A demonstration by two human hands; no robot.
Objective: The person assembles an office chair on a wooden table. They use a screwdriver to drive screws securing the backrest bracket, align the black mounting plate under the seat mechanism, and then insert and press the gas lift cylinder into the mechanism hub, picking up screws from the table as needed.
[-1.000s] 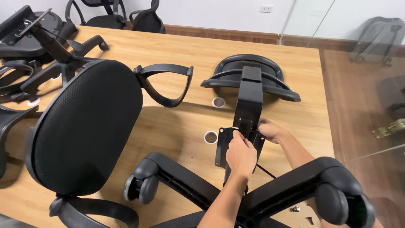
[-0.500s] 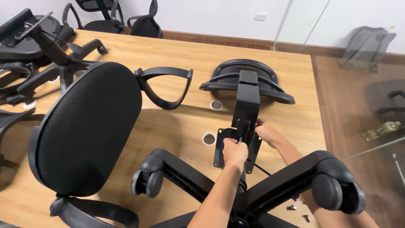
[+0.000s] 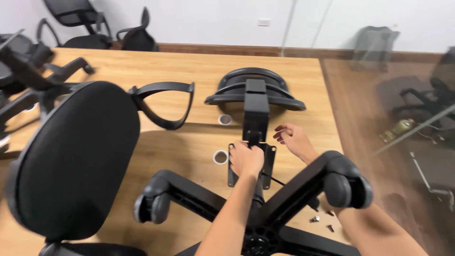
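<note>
Right now left hand (image 3: 246, 159) presses bracket (image 3: 252, 163), right hand (image 3: 293, 140) beside.

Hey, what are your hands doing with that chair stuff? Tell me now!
Left hand gripping black bracket plate. Right hand open, hovering beside it. Wheeled chair base crosses in front of both arms.

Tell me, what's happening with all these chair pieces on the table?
A person is working on office chair parts laid on a wooden table. Their left hand grips the black metal bracket that joins the curved backrest frame. Their right hand hovers open beside it, holding nothing. A wheeled chair base sits in front, a padded seat lies at the left, and small screws lie nearby.
</note>
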